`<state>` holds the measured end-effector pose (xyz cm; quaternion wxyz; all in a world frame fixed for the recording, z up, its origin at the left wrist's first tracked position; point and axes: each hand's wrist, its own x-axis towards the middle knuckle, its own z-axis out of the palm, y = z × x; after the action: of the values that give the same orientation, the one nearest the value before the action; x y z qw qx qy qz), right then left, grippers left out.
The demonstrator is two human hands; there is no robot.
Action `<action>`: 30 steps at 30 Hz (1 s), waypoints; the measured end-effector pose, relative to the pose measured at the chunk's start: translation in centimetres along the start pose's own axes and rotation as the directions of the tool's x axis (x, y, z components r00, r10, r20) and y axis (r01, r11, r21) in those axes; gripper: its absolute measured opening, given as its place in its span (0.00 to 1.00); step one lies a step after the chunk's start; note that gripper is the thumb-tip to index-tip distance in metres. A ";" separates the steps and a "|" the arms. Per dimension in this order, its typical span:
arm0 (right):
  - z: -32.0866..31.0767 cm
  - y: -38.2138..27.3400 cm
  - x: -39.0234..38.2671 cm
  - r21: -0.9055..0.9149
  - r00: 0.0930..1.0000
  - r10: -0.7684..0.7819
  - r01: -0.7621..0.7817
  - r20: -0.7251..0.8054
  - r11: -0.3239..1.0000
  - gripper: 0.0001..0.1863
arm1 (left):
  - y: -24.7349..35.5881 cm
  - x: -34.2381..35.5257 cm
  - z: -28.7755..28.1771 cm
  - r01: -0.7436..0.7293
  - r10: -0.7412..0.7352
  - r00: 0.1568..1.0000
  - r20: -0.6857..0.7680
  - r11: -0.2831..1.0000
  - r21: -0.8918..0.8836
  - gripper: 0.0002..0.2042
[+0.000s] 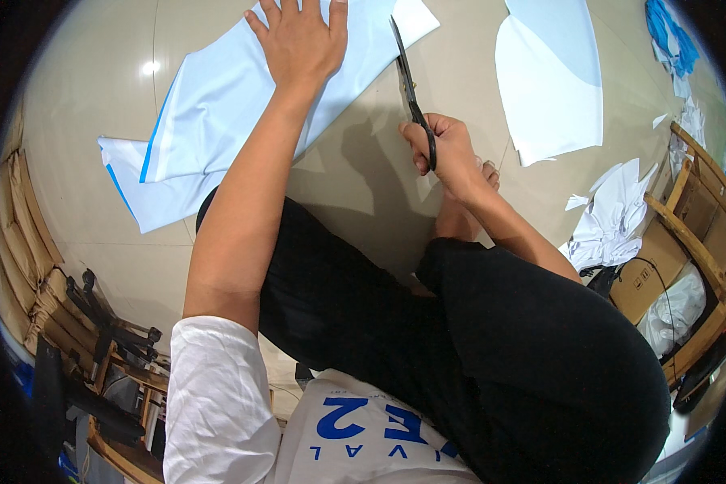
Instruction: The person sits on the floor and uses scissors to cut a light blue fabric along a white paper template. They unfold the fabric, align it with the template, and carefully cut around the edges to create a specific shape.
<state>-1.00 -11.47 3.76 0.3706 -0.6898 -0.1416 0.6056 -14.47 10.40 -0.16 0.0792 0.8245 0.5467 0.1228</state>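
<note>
The left hand [302,42] spreads flat on a broad pale-blue, blue-edged cloth panel [218,105] at eleven o'clock; the right hand [450,152] grips long black metal scissors [412,93] at twelve (blade gap hard to judge). Cutting seems the step; another snip calls for taut cloth.

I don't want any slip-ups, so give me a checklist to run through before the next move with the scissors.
1. Left hand steadying the pale blue cloth: ok, spread flat on it.
2. Scissors held by the handles: ok, in the right hand, tip pointing away from the body.
3. Blades clear of the cloth: cannot tell; the tip overlaps its edge in view, but contact is unclear.
4. Cloth lying smooth: not ok, it has ripples and overlapping layers at the left.
5. Bare foot away from the blades: ok, it is behind the handles.
6. Second cloth piece apart: ok, lying separately to the right.
</note>
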 end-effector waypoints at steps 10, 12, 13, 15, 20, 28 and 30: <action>0.7 -0.5 0.0 0.040 1.000 0.018 -0.017 -0.022 0.999 0.14 | 0.1 0.1 -0.1 0.001 -0.001 1.000 0.000 1.000 0.014 0.35; 0.9 -0.5 -0.1 0.056 0.999 0.027 -0.025 -0.023 0.998 0.13 | 0.2 0.1 -0.1 0.003 -0.003 1.000 0.004 1.000 0.014 0.35; 1.1 -0.4 -0.1 0.069 0.999 0.037 -0.035 -0.023 0.997 0.13 | 0.2 0.1 -0.1 0.005 -0.005 1.000 0.006 1.000 0.013 0.35; 1.4 -0.2 -0.1 0.089 0.999 0.046 -0.043 -0.027 0.995 0.13 | 0.3 0.1 -0.2 0.005 -0.005 1.000 0.008 1.000 0.010 0.35; 2.3 -0.1 -0.1 0.081 0.997 0.044 -0.039 -0.056 0.996 0.13 | 0.3 0.1 -0.3 0.014 -0.014 1.000 0.022 1.000 -0.010 0.35; 2.3 -0.2 -0.2 0.108 0.999 0.035 -0.032 -0.028 0.994 0.14 | 0.3 0.1 -0.5 -0.001 0.001 1.000 0.012 1.000 -0.014 0.35; 2.4 0.0 -0.3 0.131 0.998 0.047 -0.042 -0.037 0.991 0.15 | 0.3 0.0 -0.5 -0.005 0.005 1.000 0.008 1.000 -0.015 0.35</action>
<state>-3.35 -10.85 3.94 0.4039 -0.6793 -0.0788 0.6076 -14.34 10.32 0.37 0.0872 0.8256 0.5435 0.1237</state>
